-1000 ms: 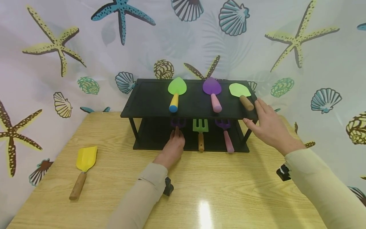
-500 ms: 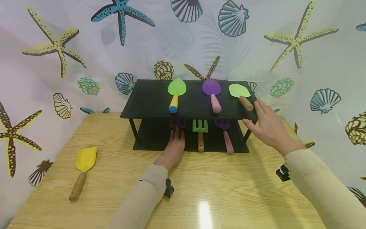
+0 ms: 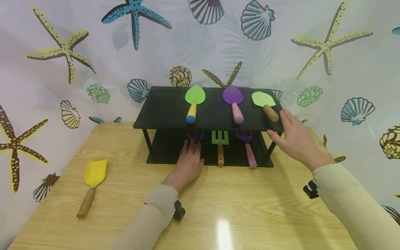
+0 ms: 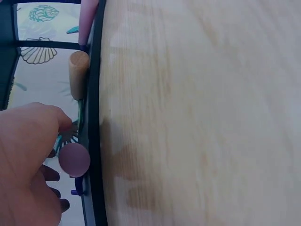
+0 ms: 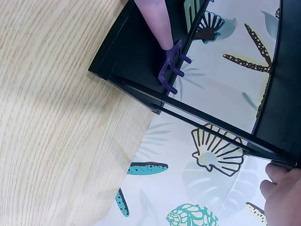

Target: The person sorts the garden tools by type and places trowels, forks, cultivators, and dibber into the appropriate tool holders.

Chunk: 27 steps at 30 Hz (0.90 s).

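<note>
My left hand [image 3: 189, 161] reaches over the lower shelf's front edge, fingers extended and parted. Just beyond its fingertips show the tines of a purple hand fork [image 3: 195, 134]. In the left wrist view this fork's pink handle [image 4: 74, 160] sits between thumb and fingers, with no grip visible. My right hand [image 3: 295, 139] rests against the right end of the black two-tier rack [image 3: 168, 107], fingers straight along its corner. A green fork [image 3: 220, 138] and another purple fork with a pink handle [image 3: 250, 155] lie to the right on the lower shelf.
On the top shelf lie a green trowel [image 3: 195, 95] with yellow handle, a purple trowel [image 3: 232, 95] and a pale green trowel [image 3: 263, 99]. A yellow scoop [image 3: 95, 173] with wooden handle lies on the wooden table [image 3: 250, 208] at left. A patterned curtain [image 3: 187, 41] stands behind.
My left hand has drawn slightly back and left from the purple fork, its fingers spreading. The fork stays on the lower shelf. My right hand remains at the rack's corner.
</note>
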Each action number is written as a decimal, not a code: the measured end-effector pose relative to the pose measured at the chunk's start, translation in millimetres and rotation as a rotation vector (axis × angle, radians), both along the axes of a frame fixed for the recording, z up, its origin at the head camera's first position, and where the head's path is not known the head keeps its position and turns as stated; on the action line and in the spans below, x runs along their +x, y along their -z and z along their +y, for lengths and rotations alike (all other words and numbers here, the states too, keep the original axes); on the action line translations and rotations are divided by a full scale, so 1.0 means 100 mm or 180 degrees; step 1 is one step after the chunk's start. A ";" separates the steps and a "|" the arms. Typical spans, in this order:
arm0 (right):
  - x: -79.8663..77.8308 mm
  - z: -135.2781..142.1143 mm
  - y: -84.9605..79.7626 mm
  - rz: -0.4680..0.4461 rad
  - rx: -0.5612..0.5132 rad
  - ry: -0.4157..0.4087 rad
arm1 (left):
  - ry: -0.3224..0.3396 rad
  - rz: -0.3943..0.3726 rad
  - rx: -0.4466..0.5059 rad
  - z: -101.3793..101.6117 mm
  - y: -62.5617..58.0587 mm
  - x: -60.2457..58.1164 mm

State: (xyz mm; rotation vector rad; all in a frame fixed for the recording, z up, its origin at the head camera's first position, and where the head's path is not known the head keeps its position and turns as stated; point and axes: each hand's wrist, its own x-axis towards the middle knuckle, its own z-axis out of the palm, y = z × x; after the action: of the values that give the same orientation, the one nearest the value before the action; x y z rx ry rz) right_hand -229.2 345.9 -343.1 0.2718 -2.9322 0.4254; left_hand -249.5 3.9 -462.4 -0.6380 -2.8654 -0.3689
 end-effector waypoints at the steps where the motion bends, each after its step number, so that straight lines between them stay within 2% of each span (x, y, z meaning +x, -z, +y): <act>1: 0.00 0.00 0.00 0.0004 -0.0006 -0.0007 | 0.0007 -0.0012 0.0017 -0.01 -0.01 0.01; 8: 0.00 0.00 0.00 0.0036 -0.0016 -0.0031 | 0.0051 -0.0191 0.0094 -0.08 -0.11 0.12; 13: 0.00 0.00 -0.01 0.0038 -0.0008 -0.0031 | 0.0181 0.0035 0.0182 -0.18 -0.18 0.26; 17: -0.01 -0.01 -0.01 0.0039 0.0003 -0.0030 | 0.0247 0.0237 0.0176 -0.29 -0.18 0.38; 24: -0.01 -0.01 -0.01 0.0040 -0.0024 -0.0041 | 0.0213 -0.0022 0.0084 -0.54 -0.20 0.61; 27: 0.00 0.00 0.00 0.0036 -0.0037 -0.0045 | 0.0230 0.0061 0.0043 -0.65 -0.21 0.68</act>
State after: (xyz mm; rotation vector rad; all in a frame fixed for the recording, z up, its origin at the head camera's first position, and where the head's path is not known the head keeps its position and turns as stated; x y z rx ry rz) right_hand -229.3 345.5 -342.8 0.2928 -2.9176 0.4412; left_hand -181.3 -61.0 -441.1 -0.7400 -2.8248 -0.3905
